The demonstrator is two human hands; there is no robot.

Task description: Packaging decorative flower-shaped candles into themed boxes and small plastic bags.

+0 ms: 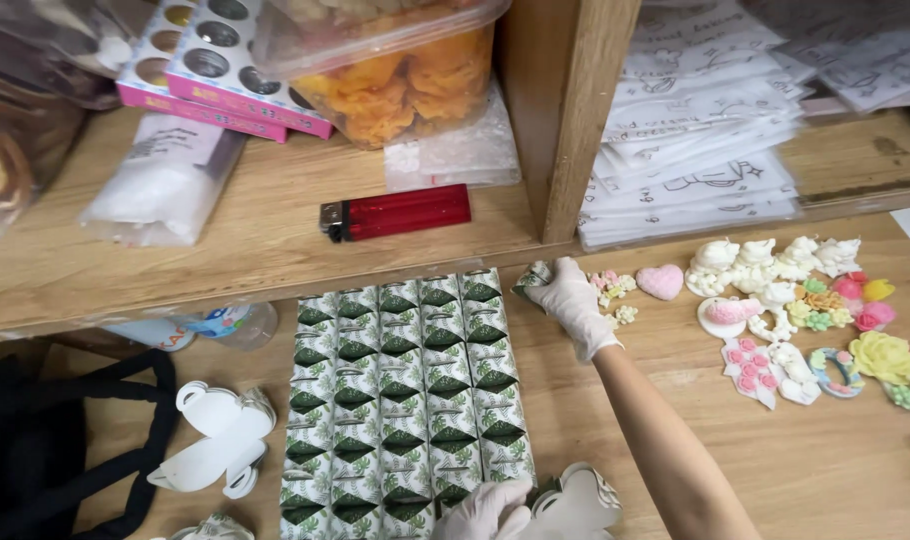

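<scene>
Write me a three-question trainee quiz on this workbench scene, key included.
1. True or false: the right hand holds a small green-patterned box at the top right corner of the grid of boxes.
2. What lies on the wooden shelf just above the grid? A) scissors B) a red lighter C) a tape roll
3. Fill in: the left hand, at the picture's bottom edge, wears a white ____.

Key: 1 true; 2 B; 3 glove.
</scene>
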